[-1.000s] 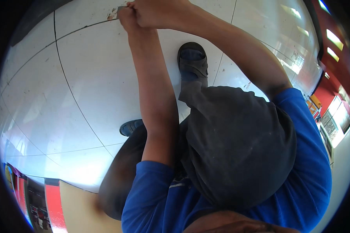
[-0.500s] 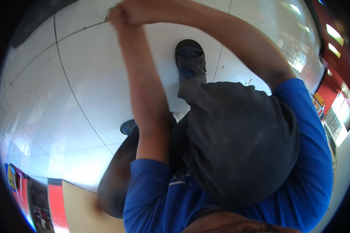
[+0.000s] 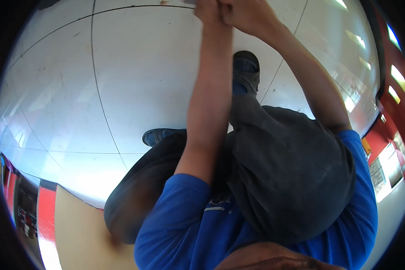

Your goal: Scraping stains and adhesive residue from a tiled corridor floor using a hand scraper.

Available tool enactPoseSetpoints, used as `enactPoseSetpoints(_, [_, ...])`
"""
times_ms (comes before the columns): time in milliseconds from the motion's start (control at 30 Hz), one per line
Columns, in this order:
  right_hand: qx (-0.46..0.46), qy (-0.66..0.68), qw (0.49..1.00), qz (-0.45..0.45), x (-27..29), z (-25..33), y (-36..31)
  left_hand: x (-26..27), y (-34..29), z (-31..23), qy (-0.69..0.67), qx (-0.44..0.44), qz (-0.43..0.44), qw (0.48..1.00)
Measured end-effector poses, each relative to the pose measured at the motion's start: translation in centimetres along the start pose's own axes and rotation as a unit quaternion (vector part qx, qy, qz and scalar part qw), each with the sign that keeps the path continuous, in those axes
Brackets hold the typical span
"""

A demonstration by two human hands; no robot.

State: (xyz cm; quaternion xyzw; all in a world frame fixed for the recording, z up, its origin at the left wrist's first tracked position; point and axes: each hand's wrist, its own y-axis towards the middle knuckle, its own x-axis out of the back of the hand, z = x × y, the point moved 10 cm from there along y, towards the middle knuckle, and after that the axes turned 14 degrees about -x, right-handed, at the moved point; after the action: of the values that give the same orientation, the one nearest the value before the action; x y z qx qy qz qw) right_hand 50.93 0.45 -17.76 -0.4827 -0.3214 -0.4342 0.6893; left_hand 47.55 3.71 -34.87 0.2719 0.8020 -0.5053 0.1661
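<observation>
At the top edge of the view, my left hand (image 3: 209, 12) is closed, its fingers partly cut off by the frame. Against it presses my right hand (image 3: 247, 17), closed as well. Whatever they hold, if anything, is hidden; a small greyish edge (image 3: 190, 2) shows just left of my left hand. Both bare forearms reach forward over the white tiled floor (image 3: 144, 67). Beneath the hands, a dark sandal (image 3: 246, 67) is on my right foot, and another sandal (image 3: 155, 136) shows by my left leg.
My bent knee in dark trousers (image 3: 297, 175) fills the centre right, between my arms. A beige surface with a red edge (image 3: 90, 229) stands at the lower left. On the far right rises a red wall (image 3: 393, 117) with bright openings. A small brown speck (image 3: 164, 2) lies on the floor.
Both hands, still together, have swung to the right along the top of the view. My forearms moved with them, and the view itself has shifted somewhat.
</observation>
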Motion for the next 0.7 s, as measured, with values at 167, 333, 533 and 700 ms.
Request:
enactPoseSetpoints(167, [0.028, 0.054, 0.998, 0.031, 0.2, 0.3, -1.6, 0.7, -2.5, 1.5, 0.017, 0.094, 0.012, 0.995])
enactPoseSetpoints(333, [-0.043, -0.075, 0.995, -0.055, -0.5, -1.8, 0.1, -0.5, -0.5, 2.8, -0.008, 0.083, -0.023, 0.996])
enactPoseSetpoints(533, [-0.038, -0.022, 0.998, 0.041, -3.8, 1.3, -2.6, 6.4, 3.8, 0.6, 0.158, -0.17, 0.007, 0.973])
enactPoseSetpoints(700, [-0.08, -0.058, 0.995, 0.012, -0.3, 0.8, 0.2, -3.0, -0.9, -1.9, 0.097, 0.06, 0.057, 0.992])
